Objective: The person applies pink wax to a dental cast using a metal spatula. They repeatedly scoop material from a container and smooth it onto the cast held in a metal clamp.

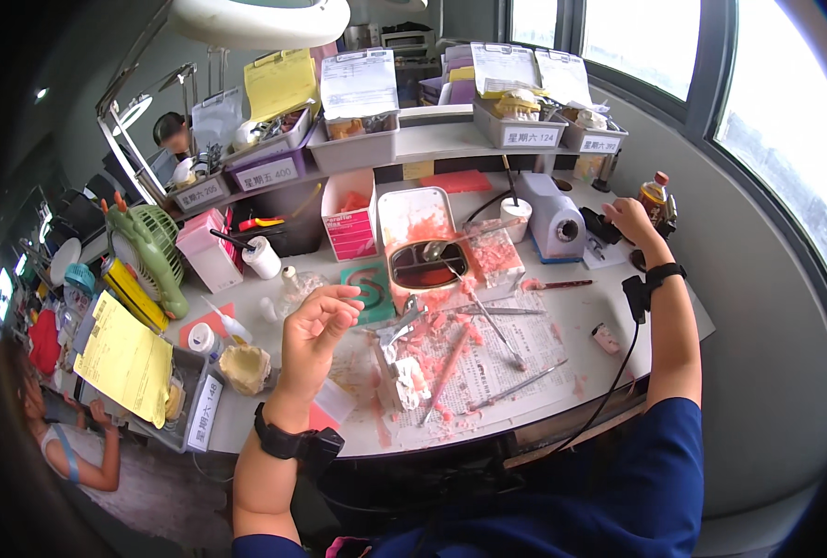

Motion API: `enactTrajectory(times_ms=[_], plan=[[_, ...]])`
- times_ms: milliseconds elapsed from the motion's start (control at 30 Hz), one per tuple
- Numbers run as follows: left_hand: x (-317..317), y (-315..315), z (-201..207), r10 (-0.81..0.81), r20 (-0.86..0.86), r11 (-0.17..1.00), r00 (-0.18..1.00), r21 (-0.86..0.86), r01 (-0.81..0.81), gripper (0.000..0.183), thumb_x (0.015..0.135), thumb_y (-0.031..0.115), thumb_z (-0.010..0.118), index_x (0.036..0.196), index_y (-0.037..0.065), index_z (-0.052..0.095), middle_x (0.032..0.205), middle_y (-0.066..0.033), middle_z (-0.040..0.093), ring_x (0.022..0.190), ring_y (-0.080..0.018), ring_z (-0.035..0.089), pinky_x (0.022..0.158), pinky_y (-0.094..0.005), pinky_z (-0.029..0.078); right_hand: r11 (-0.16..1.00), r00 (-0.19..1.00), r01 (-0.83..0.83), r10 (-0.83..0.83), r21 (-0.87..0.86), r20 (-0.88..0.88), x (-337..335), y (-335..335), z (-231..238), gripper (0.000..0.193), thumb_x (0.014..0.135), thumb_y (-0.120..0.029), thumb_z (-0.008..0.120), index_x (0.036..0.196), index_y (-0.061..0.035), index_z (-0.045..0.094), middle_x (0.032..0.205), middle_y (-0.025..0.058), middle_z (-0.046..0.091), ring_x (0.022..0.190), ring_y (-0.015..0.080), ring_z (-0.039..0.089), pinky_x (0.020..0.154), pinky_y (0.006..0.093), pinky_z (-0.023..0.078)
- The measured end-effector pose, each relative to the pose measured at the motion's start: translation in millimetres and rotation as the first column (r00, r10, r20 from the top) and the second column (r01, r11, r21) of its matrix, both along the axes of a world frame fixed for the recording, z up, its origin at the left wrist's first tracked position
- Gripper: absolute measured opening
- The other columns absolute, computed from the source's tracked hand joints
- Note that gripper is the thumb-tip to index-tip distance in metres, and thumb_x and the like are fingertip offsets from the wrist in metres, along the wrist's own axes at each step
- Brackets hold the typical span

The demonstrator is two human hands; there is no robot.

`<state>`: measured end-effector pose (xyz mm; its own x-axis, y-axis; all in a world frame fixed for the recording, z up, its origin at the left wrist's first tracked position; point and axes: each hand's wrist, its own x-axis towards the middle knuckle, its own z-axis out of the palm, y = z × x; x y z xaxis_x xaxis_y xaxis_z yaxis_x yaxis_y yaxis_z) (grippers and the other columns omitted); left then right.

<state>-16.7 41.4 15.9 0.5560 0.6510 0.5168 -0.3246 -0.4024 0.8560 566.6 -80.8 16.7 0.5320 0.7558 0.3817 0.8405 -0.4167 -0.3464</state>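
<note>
My left hand [319, 327] is raised over the near left part of the worktop, palm turned inward. Its fingers are loosely bent and apart, with nothing between them. Below and right of it a metal dental articulator [404, 327] carries a white plaster model with pink wax [410, 381]. At the far right my right hand [631, 221] has its fingers curled down beside a black object [600, 226]. What those fingers hold, if anything, is hidden. A wax heating pot [427, 270] with dark melted wax stands in the middle, and a metal tool [449, 260] lies across it.
Newspaper [534, 352] with pink wax scraps and carving tools covers the middle. Around it stand a white-blue machine [548, 219], a drink bottle [653, 193], a green fan [144, 251] and a grey case tray [188, 391]. A shelf [432, 139] of trays runs behind. Another person sits at left.
</note>
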Motion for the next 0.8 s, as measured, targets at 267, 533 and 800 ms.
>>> enactTrajectory(times_ms=[267,533,800], plan=[[0.6,-1.4,2.4,-0.008,-0.014,1.0,1.0,0.004,0.008,0.025,0.092,0.025,0.065,0.094,0.0,0.065,0.116,-0.0117,0.059,0.1,-0.0168,0.059,0.088,-0.0303,0.047,0.995,0.984,-0.099,0.101,-0.02,0.146,7.1,-8.2,-18.9,0.049,0.069,-0.019,0.081,0.112,-0.0002,0.064,0.101,0.0188,0.068,0.09,0.0325,0.064,0.081,0.0372,0.051],[1.3,1.3,2.3,-0.006,-0.013,1.0,1.0,0.006,0.006,0.026,0.092,0.026,0.065,0.095,0.001,0.065,0.118,-0.0123,0.059,0.1,-0.0162,0.059,0.088,-0.0296,0.047,0.978,0.955,0.202,-0.208,0.05,0.213,-16.1,-9.6,5.4,0.071,0.066,-0.016,0.082,0.126,-0.0004,0.049,0.118,0.0209,0.059,0.106,0.0363,0.06,0.095,0.0406,0.047],[-7.6,-9.9,7.4,0.024,-0.008,0.999,1.0,0.034,-0.024,0.035,0.088,0.031,0.07,0.105,0.002,0.06,0.121,-0.0123,0.058,0.104,-0.0177,0.06,0.088,-0.0299,0.048,0.532,0.753,-0.645,0.565,0.548,0.338,-242.3,-82.0,146.0,0.079,0.069,0.009,0.073,0.138,-0.0111,0.043,0.121,0.0104,0.056,0.11,0.0233,0.06,0.093,0.032,0.051]])
